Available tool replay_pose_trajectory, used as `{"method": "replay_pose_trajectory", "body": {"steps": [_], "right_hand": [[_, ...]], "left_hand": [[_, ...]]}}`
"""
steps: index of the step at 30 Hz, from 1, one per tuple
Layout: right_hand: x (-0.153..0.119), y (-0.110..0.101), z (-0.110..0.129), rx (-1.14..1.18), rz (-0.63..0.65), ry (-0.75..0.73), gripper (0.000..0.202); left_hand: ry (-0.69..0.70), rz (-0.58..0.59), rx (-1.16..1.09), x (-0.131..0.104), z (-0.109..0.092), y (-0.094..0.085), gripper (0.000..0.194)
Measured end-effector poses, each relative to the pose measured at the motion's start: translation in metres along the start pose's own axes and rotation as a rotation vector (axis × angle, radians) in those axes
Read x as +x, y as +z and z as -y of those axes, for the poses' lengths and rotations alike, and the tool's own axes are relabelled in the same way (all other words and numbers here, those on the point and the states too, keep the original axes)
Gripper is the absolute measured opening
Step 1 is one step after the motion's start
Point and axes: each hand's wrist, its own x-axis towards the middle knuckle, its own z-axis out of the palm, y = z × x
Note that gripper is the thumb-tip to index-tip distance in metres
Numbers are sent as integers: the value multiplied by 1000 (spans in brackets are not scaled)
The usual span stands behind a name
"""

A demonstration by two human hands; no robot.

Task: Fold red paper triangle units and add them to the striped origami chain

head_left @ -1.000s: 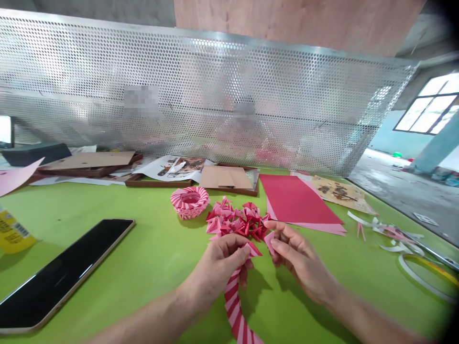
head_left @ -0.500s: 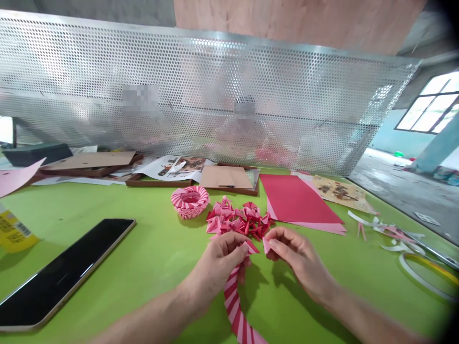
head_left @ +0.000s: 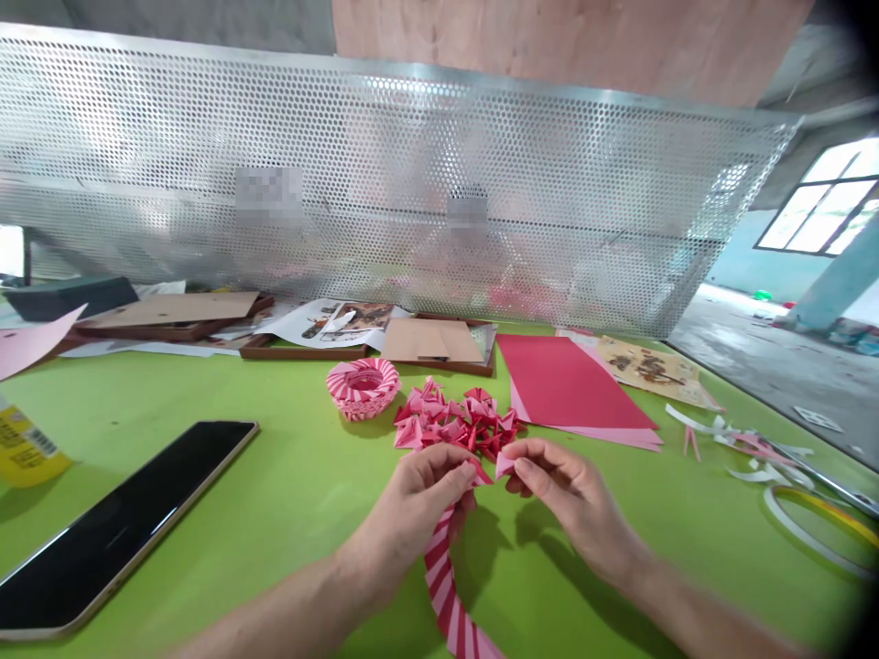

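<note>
My left hand (head_left: 432, 494) is closed around the upper end of a curved strip of folded paper pieces (head_left: 443, 586), striped red and pink, that hangs down toward the bottom of the view. Between the thumb and fingers of my right hand (head_left: 559, 480) is a small pink folded paper piece (head_left: 504, 464), its tip very close to the strip's red end; whether they touch I cannot tell. Just beyond both hands lies a heap of loose red and pink folded pieces (head_left: 450, 416). Left of that heap stands a small round paper basket (head_left: 363, 388) in the same colours.
A phone (head_left: 130, 526) lies at the left, near a yellow labelled wrapper (head_left: 27, 444). Red and pink paper sheets (head_left: 573, 380) are at the back right. Paper scraps (head_left: 769, 458) and a tape roll (head_left: 817, 531) lie far right. Behind stands a perforated metal screen (head_left: 385, 183).
My right hand has moved slightly left, bringing the pink piece closer to the strip's end. The hanging strip has shifted a little to the left.
</note>
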Motion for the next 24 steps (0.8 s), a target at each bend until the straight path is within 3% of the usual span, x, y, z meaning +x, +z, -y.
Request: {"method": "replay_pose_trajectory", "body": {"steps": [6, 10, 24], "right_hand": [[1, 0, -6, -41, -42, -103, 2], [1, -1, -8, -40, -39, -146, 11], [-3, 2, 5, -88, -22, -162, 7]], "left_hand": [[9, -6, -1, 2, 4, -2, 18], [20, 21, 25, 3, 3, -2, 17], [34, 24, -24, 1, 0, 0, 18]]}}
